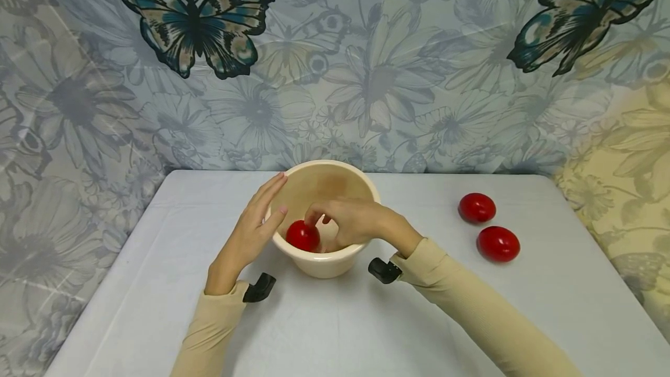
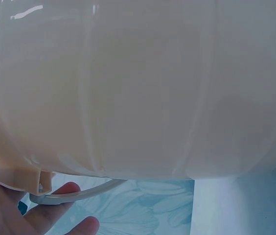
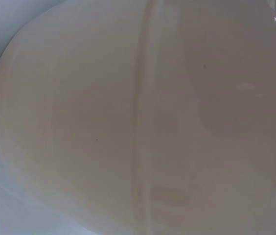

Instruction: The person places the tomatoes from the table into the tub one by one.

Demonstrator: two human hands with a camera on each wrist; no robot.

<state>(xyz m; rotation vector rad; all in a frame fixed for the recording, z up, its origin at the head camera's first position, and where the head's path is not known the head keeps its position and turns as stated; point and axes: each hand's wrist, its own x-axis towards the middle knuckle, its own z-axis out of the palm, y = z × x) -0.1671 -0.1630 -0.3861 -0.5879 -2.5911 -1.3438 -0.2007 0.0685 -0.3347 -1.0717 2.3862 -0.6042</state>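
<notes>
A cream plastic bucket stands on the white-covered table, its handle showing in the left wrist view. My left hand rests against the bucket's left rim with fingers straight. Inside the bucket's mouth, my right hand has its fingers curled at the right side of a glossy red ball by the near rim. The right hand's lower fingers are partly hidden. In the right wrist view only the bucket's outer wall shows, without the hand.
Two more glossy red, slightly oval balls, a farther one and a nearer one, lie on the table to the right. Behind the table hangs a cloth printed with flowers and butterflies.
</notes>
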